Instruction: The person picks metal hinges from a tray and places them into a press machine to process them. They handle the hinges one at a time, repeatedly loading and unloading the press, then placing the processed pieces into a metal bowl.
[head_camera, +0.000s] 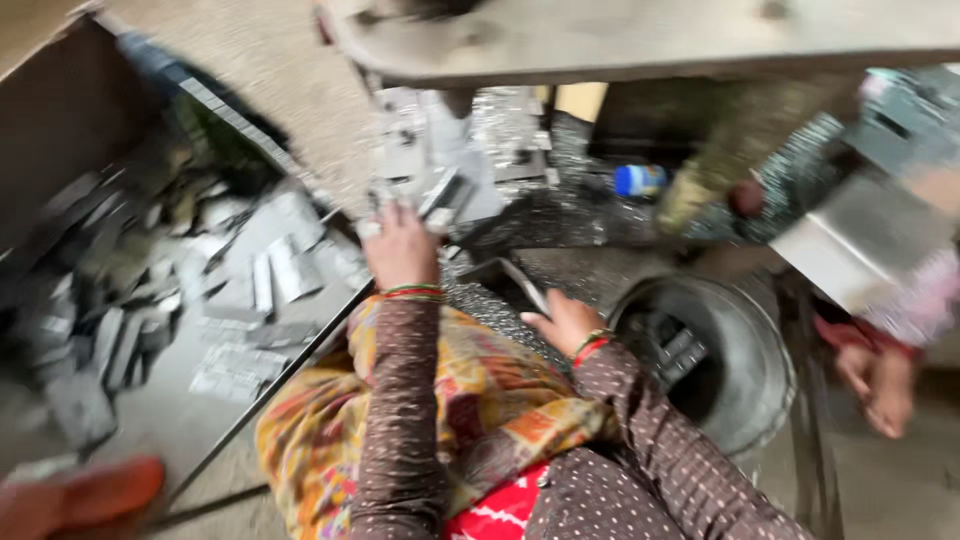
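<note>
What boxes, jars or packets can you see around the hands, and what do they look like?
Small jar or bottle: lying on the floor beyond the hands, under the grey slab; blue with a white end, blurred.
Big brown box wall: far left, plain brown, beside the pile of grey metal pieces.
No signs or screens show.

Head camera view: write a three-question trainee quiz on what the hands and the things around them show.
1. True or false: the left hand reaches toward grey metal pieces ahead of the person.
2. What lies just right of the right hand? A) a round metal basin B) a wooden ladder C) a glass jar
3. What colour is the small container lying beyond the hands, among the metal scrap?

Key:
1. True.
2. A, the round metal basin, with a few dark pieces inside.
3. Blue. The frame is blurred, so finer detail cannot be told.
</note>
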